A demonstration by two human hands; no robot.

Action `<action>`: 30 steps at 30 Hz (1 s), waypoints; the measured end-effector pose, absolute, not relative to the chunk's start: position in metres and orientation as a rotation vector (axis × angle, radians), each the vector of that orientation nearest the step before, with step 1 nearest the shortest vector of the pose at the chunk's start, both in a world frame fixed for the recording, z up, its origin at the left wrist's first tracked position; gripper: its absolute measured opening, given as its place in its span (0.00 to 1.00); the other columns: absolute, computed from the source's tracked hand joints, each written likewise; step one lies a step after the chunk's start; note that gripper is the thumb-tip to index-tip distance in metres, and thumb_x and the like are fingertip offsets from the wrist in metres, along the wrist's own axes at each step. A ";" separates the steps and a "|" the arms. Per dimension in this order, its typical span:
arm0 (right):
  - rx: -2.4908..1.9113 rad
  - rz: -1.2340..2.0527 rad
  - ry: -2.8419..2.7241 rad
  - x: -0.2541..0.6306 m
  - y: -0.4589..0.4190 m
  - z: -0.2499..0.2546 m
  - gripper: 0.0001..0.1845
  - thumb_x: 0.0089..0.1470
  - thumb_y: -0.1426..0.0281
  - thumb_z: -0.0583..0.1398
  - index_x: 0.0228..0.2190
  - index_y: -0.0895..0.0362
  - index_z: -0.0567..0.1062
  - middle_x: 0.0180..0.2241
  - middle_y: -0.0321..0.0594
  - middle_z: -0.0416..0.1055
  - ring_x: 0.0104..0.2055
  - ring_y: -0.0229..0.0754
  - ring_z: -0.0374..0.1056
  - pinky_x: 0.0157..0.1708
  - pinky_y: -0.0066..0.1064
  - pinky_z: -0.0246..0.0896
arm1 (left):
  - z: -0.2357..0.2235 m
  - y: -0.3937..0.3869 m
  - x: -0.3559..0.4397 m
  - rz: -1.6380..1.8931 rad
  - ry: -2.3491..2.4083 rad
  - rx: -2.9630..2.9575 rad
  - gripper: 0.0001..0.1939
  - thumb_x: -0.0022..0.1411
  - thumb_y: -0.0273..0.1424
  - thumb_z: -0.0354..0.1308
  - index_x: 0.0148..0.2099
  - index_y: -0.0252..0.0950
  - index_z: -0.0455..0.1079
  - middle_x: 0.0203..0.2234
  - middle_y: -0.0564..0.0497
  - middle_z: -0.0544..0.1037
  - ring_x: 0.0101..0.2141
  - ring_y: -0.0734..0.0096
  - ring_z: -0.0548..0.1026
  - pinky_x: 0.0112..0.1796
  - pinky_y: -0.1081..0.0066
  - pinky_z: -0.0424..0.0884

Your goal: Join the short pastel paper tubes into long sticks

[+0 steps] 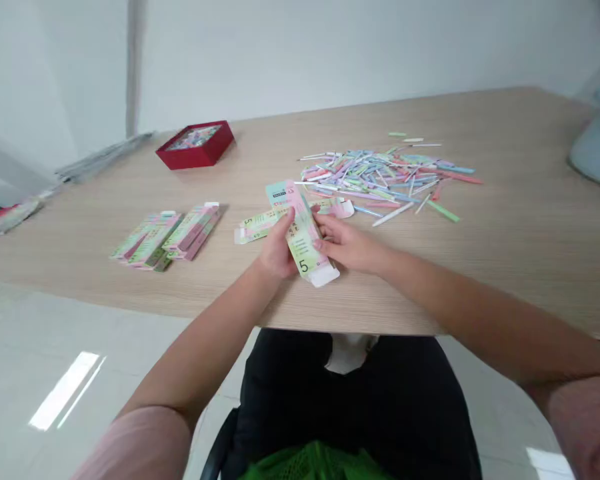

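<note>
My left hand (278, 248) grips a flat cardboard pen box (300, 235), printed in green and pink with a "5" near its lower end. On the box's other side, my right hand (347, 241) pinches its edge. A white flap sticks out at the bottom end, and a blue-green part shows at the top. Beneath and behind it, more flat boxes (255, 227) of the same print lie crosswise on the table. Just beyond my hands spreads a loose heap of pastel pens (375, 175).
At the left stand filled-out boxes (153, 241) in two groups, side by side. A red box (195, 157) with small colourful contents sits near the wall. A pale blue object (597, 150) is at the far right. The table's front edge (350, 330) runs above my lap.
</note>
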State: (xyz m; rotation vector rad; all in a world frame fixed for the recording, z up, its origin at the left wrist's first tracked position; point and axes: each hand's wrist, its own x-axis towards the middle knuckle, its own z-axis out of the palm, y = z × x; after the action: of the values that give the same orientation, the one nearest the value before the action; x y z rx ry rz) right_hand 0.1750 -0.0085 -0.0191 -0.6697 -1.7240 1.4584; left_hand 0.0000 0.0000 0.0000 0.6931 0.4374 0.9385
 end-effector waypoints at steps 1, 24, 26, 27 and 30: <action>-0.673 1.479 -1.788 0.177 -0.013 -0.017 0.52 0.65 0.65 0.61 0.76 0.44 0.35 0.67 0.51 0.63 0.55 0.51 0.74 0.54 0.51 0.75 | 0.002 -0.001 -0.002 0.931 0.437 0.693 0.27 0.69 0.49 0.53 0.58 0.34 0.74 0.48 0.40 0.84 0.57 0.45 0.78 0.58 0.48 0.74; -1.019 0.188 -2.532 0.180 -0.032 0.006 0.39 0.67 0.61 0.60 0.72 0.63 0.57 0.61 0.60 0.72 0.48 0.56 0.77 0.43 0.42 0.69 | 0.011 -0.005 -0.009 0.987 0.385 0.530 0.29 0.74 0.50 0.44 0.52 0.32 0.76 0.33 0.44 0.83 0.39 0.58 0.84 0.45 0.58 0.82; -1.063 0.060 -2.521 0.175 -0.036 0.006 0.34 0.69 0.63 0.57 0.70 0.64 0.59 0.59 0.59 0.74 0.45 0.54 0.77 0.40 0.40 0.67 | 0.010 -0.004 -0.009 1.028 0.401 0.521 0.29 0.75 0.50 0.43 0.50 0.32 0.76 0.32 0.44 0.82 0.37 0.61 0.83 0.45 0.60 0.82; -1.072 0.014 -2.520 0.174 -0.038 0.006 0.32 0.70 0.64 0.56 0.70 0.63 0.60 0.57 0.57 0.76 0.44 0.52 0.77 0.39 0.39 0.66 | 0.010 -0.003 -0.009 1.051 0.411 0.514 0.30 0.76 0.51 0.43 0.50 0.32 0.76 0.31 0.44 0.82 0.37 0.62 0.83 0.44 0.62 0.82; -1.040 -0.075 -2.509 0.175 -0.039 0.008 0.29 0.71 0.61 0.55 0.67 0.60 0.65 0.52 0.53 0.79 0.43 0.50 0.75 0.38 0.38 0.63 | 0.012 -0.001 -0.009 1.078 0.429 0.500 0.34 0.75 0.55 0.41 0.48 0.32 0.77 0.31 0.44 0.82 0.37 0.62 0.83 0.43 0.64 0.82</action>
State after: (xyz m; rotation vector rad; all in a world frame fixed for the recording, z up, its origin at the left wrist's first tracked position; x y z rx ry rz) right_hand 0.1745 -0.0391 0.0083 -1.0402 -2.5088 -0.0746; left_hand -0.0092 -0.0015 0.0119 0.5002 0.4286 1.0780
